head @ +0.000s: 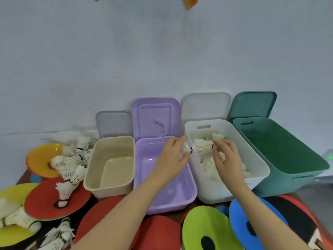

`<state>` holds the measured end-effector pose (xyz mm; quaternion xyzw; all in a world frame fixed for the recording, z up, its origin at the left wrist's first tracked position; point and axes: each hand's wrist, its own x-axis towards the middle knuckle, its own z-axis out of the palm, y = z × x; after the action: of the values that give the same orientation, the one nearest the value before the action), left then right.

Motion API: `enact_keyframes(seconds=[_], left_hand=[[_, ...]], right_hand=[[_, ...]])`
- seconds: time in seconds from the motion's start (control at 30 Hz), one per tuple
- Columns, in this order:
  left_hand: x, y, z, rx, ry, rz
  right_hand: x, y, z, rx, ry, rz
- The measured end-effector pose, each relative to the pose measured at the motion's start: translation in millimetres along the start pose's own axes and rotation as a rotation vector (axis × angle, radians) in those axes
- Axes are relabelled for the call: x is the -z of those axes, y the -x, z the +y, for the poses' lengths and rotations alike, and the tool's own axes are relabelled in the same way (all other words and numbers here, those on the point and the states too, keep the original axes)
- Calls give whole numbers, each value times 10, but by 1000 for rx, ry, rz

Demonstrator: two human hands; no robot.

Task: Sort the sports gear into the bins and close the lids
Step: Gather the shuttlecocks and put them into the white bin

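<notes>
Fingers of both hands, L [173, 156] & R [224, 157], curled, each gripping shuttlecocks [203, 146] over white bin [225, 192].

A pale blue wall [162, 60]; orange tabs [190, 2] near its top; perhaps a green indicator light [330, 157] far right.

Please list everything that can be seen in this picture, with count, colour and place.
bins: four, beige, purple, white, dark green, in a row by the wall.
lids: four, grey, purple, pale, green, propped against the wall behind the bins.
shuttlecocks: many, white; a pile in the white bin, more loose at left.
disc cones: several; orange, red, yellow, green, blue, lying in front and at left.
left hand: holds a shuttlecock above the purple bin's right edge.
right hand: holds shuttlecocks over the white bin.
</notes>
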<state>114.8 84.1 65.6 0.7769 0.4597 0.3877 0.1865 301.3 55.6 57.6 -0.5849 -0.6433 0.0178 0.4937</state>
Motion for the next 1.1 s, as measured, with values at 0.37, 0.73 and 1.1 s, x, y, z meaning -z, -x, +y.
enact_keyframes(seconds=[0.37,0.73,1.1], left_hand=[[-1195,-746,236,69,-139,-2],[-1292,-644,63,120,-544,-302],[-280,-305,22,77,-540,-149]], right_hand=[[351,-537,1269,-207,127,-180],[209,-534,1522,-99,444,-657],[49,-394,586,50,258,-458]])
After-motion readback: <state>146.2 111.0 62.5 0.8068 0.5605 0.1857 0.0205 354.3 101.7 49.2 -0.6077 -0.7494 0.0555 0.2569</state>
